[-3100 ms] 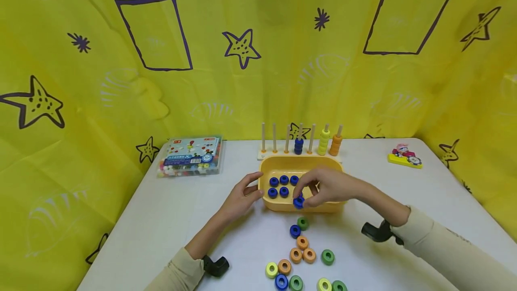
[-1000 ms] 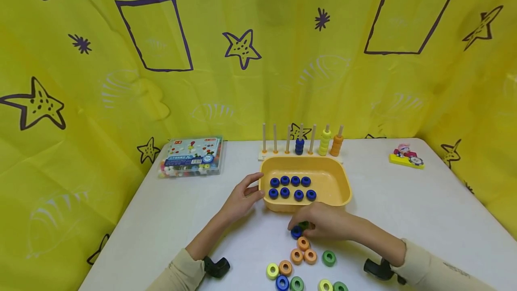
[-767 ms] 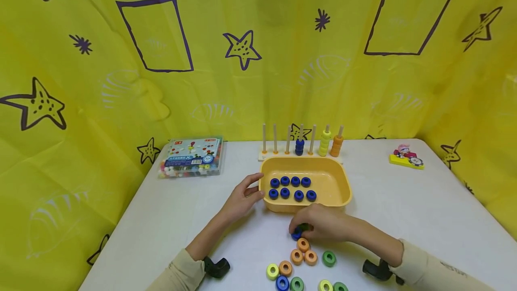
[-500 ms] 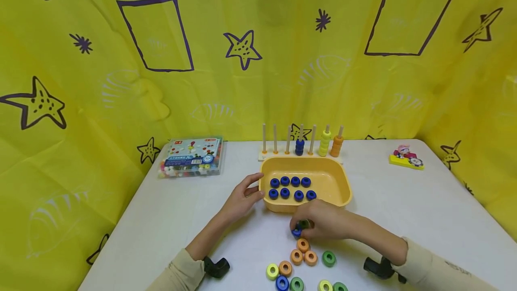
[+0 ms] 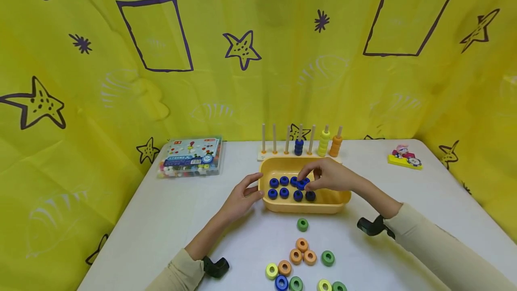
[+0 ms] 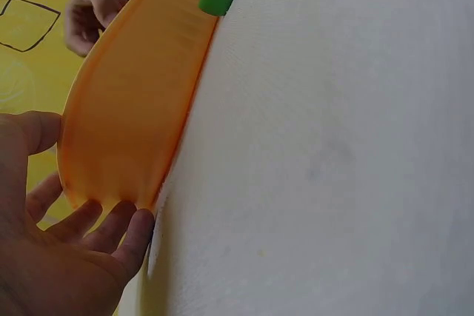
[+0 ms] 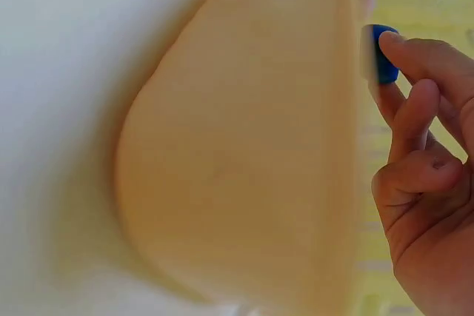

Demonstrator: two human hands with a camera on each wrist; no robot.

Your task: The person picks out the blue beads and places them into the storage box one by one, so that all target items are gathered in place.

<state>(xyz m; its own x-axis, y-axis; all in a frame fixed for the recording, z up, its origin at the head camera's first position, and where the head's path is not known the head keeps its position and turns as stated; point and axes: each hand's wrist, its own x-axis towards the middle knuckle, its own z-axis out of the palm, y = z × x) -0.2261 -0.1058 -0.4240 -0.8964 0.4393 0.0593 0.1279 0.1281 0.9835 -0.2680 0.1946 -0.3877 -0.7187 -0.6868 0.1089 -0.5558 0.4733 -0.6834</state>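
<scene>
A yellow plastic tub (image 5: 307, 208) stands mid-table with several blue beads (image 5: 284, 193) in two rows inside. My left hand (image 5: 242, 196) holds its left end; in the left wrist view the thumb is at the rim and the other fingertips touch the end wall. Above the tub floor, my right hand (image 5: 333, 176) pinches a ring-shaped blue bead (image 7: 385, 55) between thumb and forefinger. That bead partly covers those in the back row. On the table in front lie green beads (image 5: 302, 225), orange beads (image 5: 296, 257), yellow beads (image 5: 272, 271) and one blue bead (image 5: 281, 283).
Behind the tub is a peg rack (image 5: 266, 156) with blue, yellow and orange beads on some pegs. A clear box of small coloured parts (image 5: 191, 158) lies at the back left. A small toy figure on a yellow base (image 5: 404, 160) sits at the back right.
My right hand has picked up the blue bead beside the green one and carried it up over the tub. Earlier it set other blue beads inside. My left hand stays put.
</scene>
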